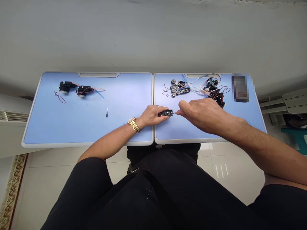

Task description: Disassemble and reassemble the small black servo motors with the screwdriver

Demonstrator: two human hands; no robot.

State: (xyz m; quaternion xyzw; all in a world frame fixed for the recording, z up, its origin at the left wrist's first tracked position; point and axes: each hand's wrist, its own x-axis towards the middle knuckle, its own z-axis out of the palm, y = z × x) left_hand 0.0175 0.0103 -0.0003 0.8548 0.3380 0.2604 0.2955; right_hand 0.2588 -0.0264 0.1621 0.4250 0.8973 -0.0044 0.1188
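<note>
My left hand (152, 115) is closed around a small black plastic housing (166, 113) with a round, pale-centred fitting on its upper face. It holds the housing just right of the seam between the two tabletops. My right hand (201, 113) is closed on a thin-shafted screwdriver (175, 113), whose handle is hidden in the fingers. The shaft points left at the housing's right end; whether its tip touches cannot be made out. Beyond the hands lie small loose screws (165, 90), several round metal-faced parts (174, 87) and another black housing (184, 90).
Black assemblies with wires (212, 84) lie beyond my right hand, near a blurred dark rectangular object (240, 88). On the left tabletop (55, 124) are two wired black units (66, 87) and a small dark-ended metal rod (107, 112). A wall stands behind.
</note>
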